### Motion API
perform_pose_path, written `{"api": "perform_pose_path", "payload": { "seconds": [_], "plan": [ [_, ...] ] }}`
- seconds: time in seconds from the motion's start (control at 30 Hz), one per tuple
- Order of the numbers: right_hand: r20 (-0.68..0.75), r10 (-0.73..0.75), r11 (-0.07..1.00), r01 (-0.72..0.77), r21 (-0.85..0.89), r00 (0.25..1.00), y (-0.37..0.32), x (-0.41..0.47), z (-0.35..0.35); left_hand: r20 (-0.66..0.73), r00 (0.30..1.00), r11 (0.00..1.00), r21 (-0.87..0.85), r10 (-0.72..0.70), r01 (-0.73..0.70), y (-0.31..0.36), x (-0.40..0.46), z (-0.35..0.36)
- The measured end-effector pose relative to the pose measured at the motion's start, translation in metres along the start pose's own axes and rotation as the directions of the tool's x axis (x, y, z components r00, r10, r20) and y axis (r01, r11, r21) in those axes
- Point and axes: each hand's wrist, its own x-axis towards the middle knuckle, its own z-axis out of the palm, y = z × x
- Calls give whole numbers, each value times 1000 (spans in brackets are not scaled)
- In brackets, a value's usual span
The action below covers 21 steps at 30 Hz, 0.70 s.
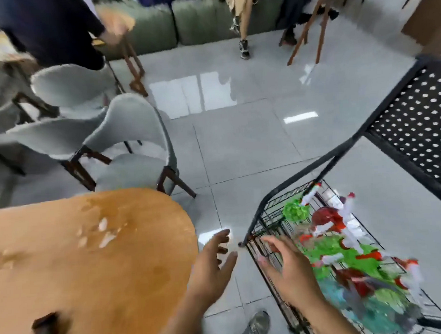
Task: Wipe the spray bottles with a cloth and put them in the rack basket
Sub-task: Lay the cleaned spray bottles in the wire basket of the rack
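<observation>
Left hand (214, 266): fingers spread and relaxed, holding nothing; it hovers off the right edge of the wooden table (79, 263).
Right hand (288, 268): fingers extended and loosely apart, empty, just beside the near-left rim of the rack basket (257, 216), likely to steady or reach into it.
Spray bottles (341, 250): green, red and teal, lying piled inside the basket at near right.
Cloth: not identifiable; motion blur.
Task stage: apparently late, since no bottles show on the table.

left hand (211, 263), right hand (288, 268), fingers spread, empty
</observation>
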Motion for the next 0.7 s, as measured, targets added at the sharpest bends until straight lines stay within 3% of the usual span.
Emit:
{"api": "perform_pose_path", "payload": {
  "seconds": [0.33, 0.7],
  "plan": [
    [260, -274, 960, 278, 22, 926, -161, 14, 158, -313, 939, 987, 21, -144, 159, -122, -90, -154],
    [515, -276, 936, 349, -48, 811, -289, -33, 387, -427, 816, 912, -57, -390, 407, -314, -187, -291]
  ]
}}
